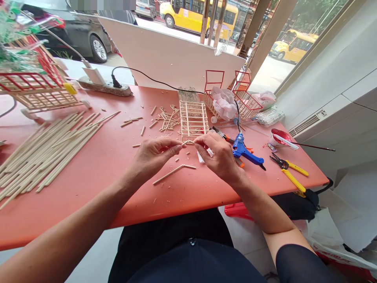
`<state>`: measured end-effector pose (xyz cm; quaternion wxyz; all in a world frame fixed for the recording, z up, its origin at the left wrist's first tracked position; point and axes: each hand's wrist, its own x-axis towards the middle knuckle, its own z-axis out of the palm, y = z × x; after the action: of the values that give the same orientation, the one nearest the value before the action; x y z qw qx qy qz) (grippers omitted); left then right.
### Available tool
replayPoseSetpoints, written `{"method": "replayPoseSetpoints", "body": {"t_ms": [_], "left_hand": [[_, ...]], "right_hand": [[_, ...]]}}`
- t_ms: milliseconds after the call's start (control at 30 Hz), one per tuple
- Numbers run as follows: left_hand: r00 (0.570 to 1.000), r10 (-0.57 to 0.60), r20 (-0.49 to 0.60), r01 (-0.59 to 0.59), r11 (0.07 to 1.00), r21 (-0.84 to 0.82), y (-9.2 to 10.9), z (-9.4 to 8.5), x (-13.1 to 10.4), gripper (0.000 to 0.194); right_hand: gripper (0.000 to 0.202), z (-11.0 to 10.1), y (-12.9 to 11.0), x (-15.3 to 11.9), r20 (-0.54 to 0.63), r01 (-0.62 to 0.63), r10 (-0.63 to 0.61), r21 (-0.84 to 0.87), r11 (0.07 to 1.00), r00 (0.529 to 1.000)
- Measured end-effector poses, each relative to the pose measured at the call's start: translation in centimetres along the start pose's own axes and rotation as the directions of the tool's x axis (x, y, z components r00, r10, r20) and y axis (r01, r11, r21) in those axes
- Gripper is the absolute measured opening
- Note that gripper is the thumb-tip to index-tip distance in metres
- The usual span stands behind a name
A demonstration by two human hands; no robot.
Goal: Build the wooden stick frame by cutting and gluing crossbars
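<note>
Between my two hands is a short, thin wooden stick [188,142] that bends at a shallow angle in its middle. My left hand [157,153] pinches its left end between thumb and index finger. The right end is pinched by my right hand [216,153]. Just beyond the fingertips lies a small ladder-like frame of wooden sticks [193,118]. Another angled stick piece [173,173] rests on the table below my hands. To the right of my right hand sits a blue hot glue gun [244,151], its cord running up behind it.
Long wooden sticks [53,153] cover the table's left side. Short cut pieces [167,118] lie behind my left hand. Yellow-handled pliers [290,171] and a red cup [281,137] are at right. A power strip [106,86] and red-trimmed stick models [38,90] stand at back left.
</note>
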<state>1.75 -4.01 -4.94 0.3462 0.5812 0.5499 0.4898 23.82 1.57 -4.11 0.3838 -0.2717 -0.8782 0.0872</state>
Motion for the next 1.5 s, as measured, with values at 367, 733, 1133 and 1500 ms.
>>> {"method": "replayPoseSetpoints", "body": {"t_ms": [367, 733, 1133, 1500], "left_hand": [[0.998, 0.067, 0.000, -0.067, 0.998, 0.000, -0.26, 0.05, 0.17, 0.021], [0.998, 0.061, -0.005, -0.061, 0.998, 0.031, -0.30, 0.04, 0.16, 0.022], [0.997, 0.072, -0.024, -0.071, 0.997, 0.018, -0.23, 0.19, 0.11, 0.020], [0.997, 0.081, -0.008, -0.081, 0.996, 0.039, -0.35, 0.04, 0.20, 0.020]], "right_hand": [[0.016, 0.01, 0.00, -0.02, 0.022, -0.028, 0.028, 0.003, 1.000, 0.999], [0.017, 0.00, -0.06, 0.05, 0.048, -0.070, 0.069, 0.019, 0.997, 0.996], [0.014, 0.04, -0.08, 0.01, 0.030, -0.053, 0.053, 0.013, 0.998, 0.998], [0.018, 0.06, -0.10, 0.05, 0.053, -0.087, 0.086, 0.014, 0.996, 0.995]]}}
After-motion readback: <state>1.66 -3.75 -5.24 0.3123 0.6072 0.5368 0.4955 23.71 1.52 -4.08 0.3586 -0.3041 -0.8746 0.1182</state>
